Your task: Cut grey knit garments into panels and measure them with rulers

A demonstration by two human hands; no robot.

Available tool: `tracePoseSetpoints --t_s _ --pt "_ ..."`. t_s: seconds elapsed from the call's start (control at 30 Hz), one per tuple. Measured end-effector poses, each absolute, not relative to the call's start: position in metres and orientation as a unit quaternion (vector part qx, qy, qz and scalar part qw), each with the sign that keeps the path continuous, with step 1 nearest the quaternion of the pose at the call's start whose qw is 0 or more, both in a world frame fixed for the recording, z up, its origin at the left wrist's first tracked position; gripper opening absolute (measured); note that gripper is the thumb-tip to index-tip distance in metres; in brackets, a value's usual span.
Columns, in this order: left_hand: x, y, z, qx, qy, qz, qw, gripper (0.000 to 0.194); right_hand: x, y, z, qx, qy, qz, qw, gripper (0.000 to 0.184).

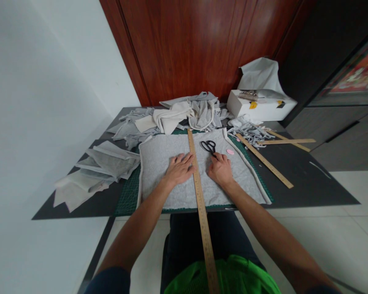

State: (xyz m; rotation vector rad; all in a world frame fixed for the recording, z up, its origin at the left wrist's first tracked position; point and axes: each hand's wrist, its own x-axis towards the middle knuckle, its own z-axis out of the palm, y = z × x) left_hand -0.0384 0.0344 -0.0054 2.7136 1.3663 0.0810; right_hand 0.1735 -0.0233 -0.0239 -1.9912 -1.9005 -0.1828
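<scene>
A light grey fabric piece (165, 163) with pale rolled side edges lies spread before me. A long wooden ruler (197, 175) runs across it lengthwise and extends past the near table edge over my lap. My left hand (180, 168) lies flat on the fabric, fingers apart, fingertips at the ruler's left edge. To the right of the ruler, my right hand (221, 168) is closed around the blade end of black-handled scissors (209, 146), whose loops point away from me. The blades are hidden under the fingers. A pink oval piece (230, 151), perhaps tailor's chalk, lies just right of that hand.
A green cutting mat (127, 200) lies under the fabric on the dark table (309, 188). Folded grey cloths (107, 163) lie left, heaped cloth (174, 114) behind. Fabric scraps (248, 130), another wooden ruler (263, 160) and a white box (242, 107) are on the right.
</scene>
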Motion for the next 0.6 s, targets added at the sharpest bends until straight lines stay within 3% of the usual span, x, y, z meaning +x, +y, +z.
tracePoseSetpoints --t_s 0.6 --pt "-0.0392 0.0365 -0.0088 0.891 0.451 0.042 0.043 0.066 0.1747 -0.0215 -0.0271 -0.711 -0.675 -0.061 0.187 0.036"
